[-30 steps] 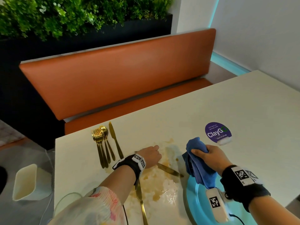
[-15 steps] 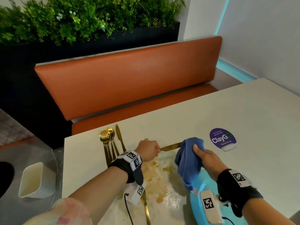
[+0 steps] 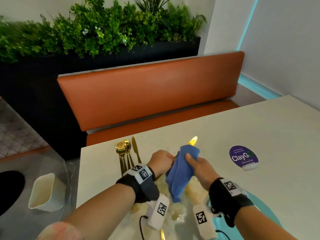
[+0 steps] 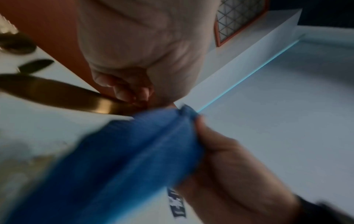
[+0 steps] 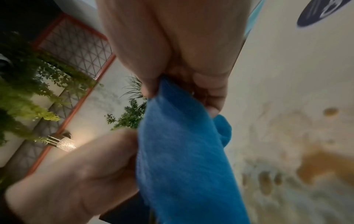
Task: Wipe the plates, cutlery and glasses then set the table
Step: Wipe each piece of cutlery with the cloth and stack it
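A white bin (image 3: 43, 193) sits on the floor at the far left. On the worktop (image 3: 225, 135), gold forks and a spoon (image 3: 123, 153) lie in a row on the left, with a knife just beside them.

The left hand (image 3: 161, 159) is curled tight round the handle of another gold knife (image 4: 57, 94). It is held up above the worktop. The right hand (image 3: 197, 164) pinches a blue cloth (image 3: 181, 172) folded round the blade. Only the shiny tip (image 3: 193, 140) pokes out on the far side.

Under both hands is a brown, wet mess (image 5: 316, 163). A blue plate (image 3: 266, 213) sits near the right wrist. A purple sticker (image 3: 243, 157) is further right.

I think the knife is being wiped now. Next, the cloth should slide along the blade, then the knife can join the clean row. The mess is close below, so the knife should stay up.
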### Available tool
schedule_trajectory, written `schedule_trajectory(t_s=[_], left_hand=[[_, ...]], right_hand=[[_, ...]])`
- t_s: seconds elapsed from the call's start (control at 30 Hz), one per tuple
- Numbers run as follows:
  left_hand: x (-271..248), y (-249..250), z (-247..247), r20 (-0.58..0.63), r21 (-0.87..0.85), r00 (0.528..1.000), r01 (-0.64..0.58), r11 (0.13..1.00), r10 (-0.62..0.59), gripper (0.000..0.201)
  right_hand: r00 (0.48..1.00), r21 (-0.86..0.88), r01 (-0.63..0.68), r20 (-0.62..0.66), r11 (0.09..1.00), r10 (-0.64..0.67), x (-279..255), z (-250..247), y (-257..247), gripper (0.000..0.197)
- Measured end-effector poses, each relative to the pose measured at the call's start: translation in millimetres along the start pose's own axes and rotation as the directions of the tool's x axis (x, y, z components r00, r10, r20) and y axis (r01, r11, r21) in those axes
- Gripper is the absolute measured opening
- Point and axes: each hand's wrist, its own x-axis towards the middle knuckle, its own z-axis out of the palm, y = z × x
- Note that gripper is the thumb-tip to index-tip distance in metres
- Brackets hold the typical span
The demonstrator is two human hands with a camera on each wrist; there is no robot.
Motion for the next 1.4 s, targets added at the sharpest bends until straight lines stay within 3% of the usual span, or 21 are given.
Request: schedule_trajectory(t_s=[0.1, 0.27, 0.4, 0.47, 0.6, 0.73, 0.83, 0.97, 1.03, 1.1, 1.27, 1.4], left_hand=[[-11.0, 12.3, 3.8, 0.031, 0.057, 0.998, -0.049, 0.997, 0.047, 0.028], [-24.0, 12.3, 9.5, 0.021, -0.052, 0.998, -0.052, 0.997, 0.053, 0.019], [-28.9, 16.8, 15.5, -0.009, -0.127, 0.999, -0.041, 0.991, 0.040, 0.021], [-28.3, 17.8, 12.8, -0.017, -0.134, 0.999, -0.041, 0.990, 0.039, 0.021], [-28.0, 18.4, 7.2, -0.010, -0.046, 0.997, -0.073, 0.996, 0.072, 0.028], [-32.6, 14.1, 9.3, 0.037, -0.186, 0.995, -0.080, 0.979, 0.089, 0.022], [-36.6, 1.4, 13.0, 0.094, -0.147, 0.995, -0.020, 0.989, 0.034, 0.026], [-38.5, -7.3, 19.6, 0.124, -0.226, 0.992, 0.017, 0.974, 0.011, 0.032], [-38.8, -4.8, 22.5, 0.100, -0.287, 0.995, 0.017, 0.958, 0.013, 0.034], [-36.0, -3.8, 24.6, 0.068, -0.337, 0.998, 0.012, 0.942, 0.011, 0.030], [-28.3, -8.7, 33.8, 0.038, -0.281, 0.999, 0.026, 0.959, -0.016, 0.017], [-23.6, -8.9, 33.5, 0.154, -0.162, 0.988, 0.027, 0.986, -0.001, 0.012]], right_hand=[[0.998, 0.026, -0.013, -0.068, 1.000, 0.014, 4.9, 11.6, -3.5, 0.021], [0.955, 0.082, -0.035, -0.291, 0.996, 0.057, 22.9, -19.2, -25.6, 0.034], [0.949, 0.024, 0.012, -0.314, 1.000, -0.003, 23.6, -31.3, -38.1, 0.024], [0.957, 0.011, 0.001, -0.289, 1.000, 0.002, 17.2, -22.9, -32.2, 0.026], [0.993, -0.062, -0.038, -0.115, 0.997, 0.031, 4.2, -3.7, -19.9, 0.020], [0.982, -0.051, 0.016, -0.189, 0.999, -0.025, 14.0, -21.1, -32.4, 0.023], [0.961, 0.004, 0.056, -0.270, 0.998, -0.053, 18.4, -36.0, -47.5, 0.016], [0.962, 0.012, 0.083, -0.261, 0.997, -0.077, 15.7, -32.2, -54.3, 0.013], [0.972, -0.004, 0.067, -0.227, 0.998, -0.066, 12.1, -21.8, -50.3, 0.023], [0.987, -0.085, 0.050, -0.147, 0.995, -0.062, 4.3, -7.1, -41.5, 0.028], [0.996, -0.291, 0.088, 0.049, 0.953, -0.077, -9.7, 7.4, -20.6, 0.014], [0.993, -0.524, 0.109, 0.096, 0.845, -0.068, -3.3, -1.1, -18.7, 0.027]])
